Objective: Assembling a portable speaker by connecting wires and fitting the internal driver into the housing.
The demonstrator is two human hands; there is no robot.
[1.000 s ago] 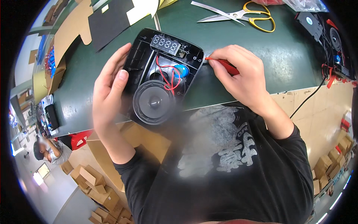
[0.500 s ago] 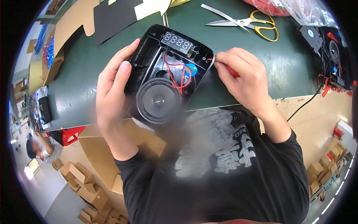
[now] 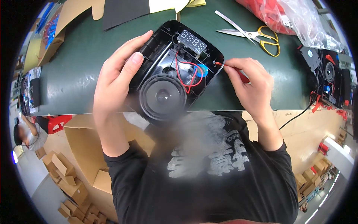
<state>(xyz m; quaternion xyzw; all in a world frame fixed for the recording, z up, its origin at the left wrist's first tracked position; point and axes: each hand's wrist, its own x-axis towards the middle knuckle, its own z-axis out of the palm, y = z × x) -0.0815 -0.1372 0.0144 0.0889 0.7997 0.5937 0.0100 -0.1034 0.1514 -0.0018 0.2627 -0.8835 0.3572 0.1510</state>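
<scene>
A black plastic speaker housing (image 3: 149, 56) lies tilted with its inside facing up, near the table's front edge. It holds a round speaker (image 3: 163, 96), a digit display board (image 3: 192, 41), red and black wires (image 3: 181, 76) and a blue round part (image 3: 202, 70). My left hand (image 3: 115, 74) grips the housing's left side, thumb on top of the rim. At the upper right corner my right hand (image 3: 251, 80) pinches a thin red strand (image 3: 219, 64) that reaches over the rim. More red shows under its fingers; whether strap or wire, I cannot tell.
Yellow-handled scissors (image 3: 257, 35) and a white strip (image 3: 232, 24) lie on the green table (image 3: 74, 86). A plastic bag with red contents (image 3: 270, 15) is at the back right, above another speaker housing (image 3: 328, 74). An open carton (image 3: 84, 149) stands below the table's edge.
The view has shifted slightly, so the housing and both hands appear a little further right. The red strand now shows more at the housing's corner. Both hands keep their grips.
</scene>
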